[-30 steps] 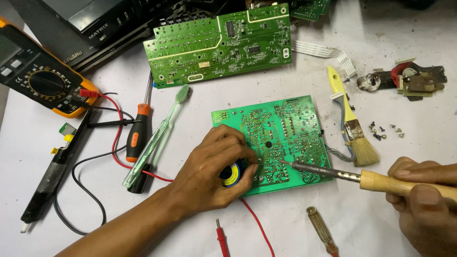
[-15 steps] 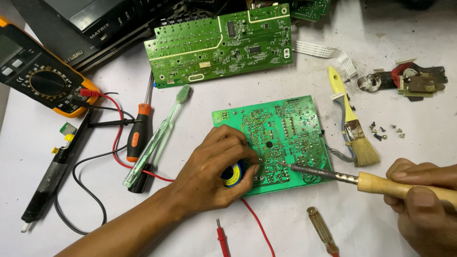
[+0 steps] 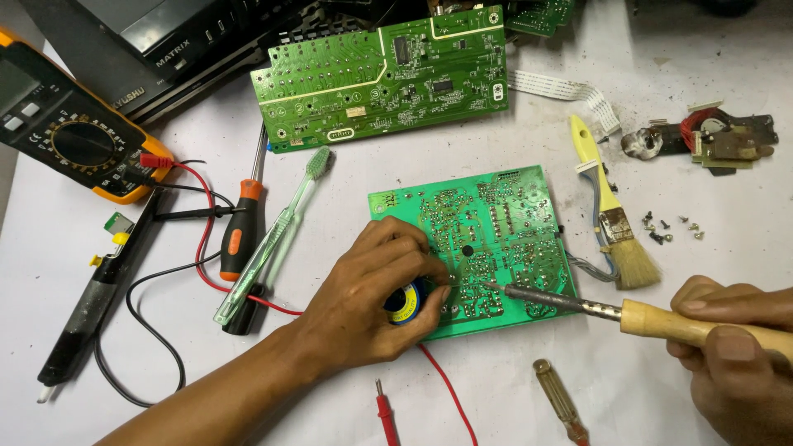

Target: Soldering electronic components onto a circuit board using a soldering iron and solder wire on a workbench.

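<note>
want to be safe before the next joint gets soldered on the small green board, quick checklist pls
1. Soldering iron tip on the board solder side: ok.
2. Right hand on the wooden handle, clear of the metal barrel: ok.
3. Left hand holds the solder spool, wire fed toward the tip: ok.
4. Left fingertips close to the hot tip: not ok.
5. Red probe lead running under the board edge: not ok.
6. Iron hot enough: cannot tell.

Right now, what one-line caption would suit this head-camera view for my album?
Left hand feeds solder from a small spool while right hand touches a wooden-handled soldering iron to a green circuit board.
</note>
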